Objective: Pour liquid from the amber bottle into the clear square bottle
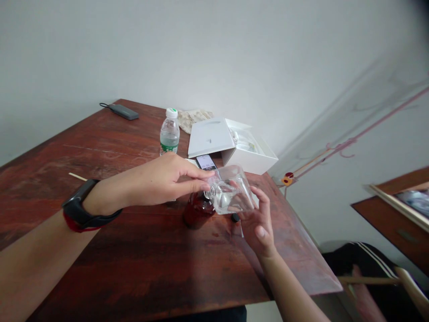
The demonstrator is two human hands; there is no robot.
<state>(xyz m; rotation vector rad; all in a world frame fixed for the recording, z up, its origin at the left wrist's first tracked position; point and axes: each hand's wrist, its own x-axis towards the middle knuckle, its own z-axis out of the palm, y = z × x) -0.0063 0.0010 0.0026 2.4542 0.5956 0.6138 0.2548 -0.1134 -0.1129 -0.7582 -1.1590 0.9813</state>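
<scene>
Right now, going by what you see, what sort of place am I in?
Probably a room in someone's home, though I can't be certain: there's a reddish-brown wooden table, a plain pale wall behind it and a pink rod with hooks at the side.

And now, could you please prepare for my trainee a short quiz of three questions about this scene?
1. Which hand is at the neck of the tilted clear bottle?
2. What colour is the cap of the green-labelled bottle: A black, B white, C red?
3. True or false: the white box stands open.

Key: 1. The left hand. 2. B. 3. True.
</scene>
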